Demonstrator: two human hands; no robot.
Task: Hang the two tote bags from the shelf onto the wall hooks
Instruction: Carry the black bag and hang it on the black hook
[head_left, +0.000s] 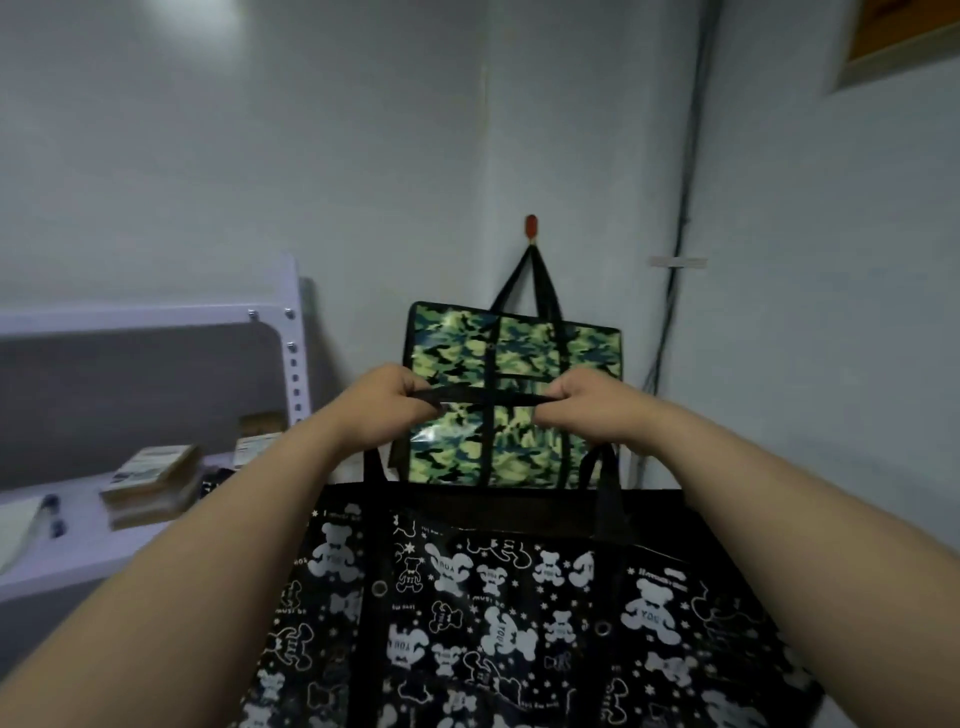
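A green camouflage tote bag (524, 358) hangs by its black straps from a red wall hook (530, 227) in the corner. In front of it I hold a black tote bag (498, 613) printed with white bears. My left hand (387, 402) and my right hand (582, 408) each grip one end of its black strap (488, 399), stretched level between them at the height of the camouflage bag's middle. The black bag hangs below my hands and fills the lower part of the view.
A white metal shelf (93, 525) stands at the left with boxes (156, 480) and small items on it. A dark cable (675, 260) runs down the corner at the right. A framed board (904, 36) hangs at the upper right.
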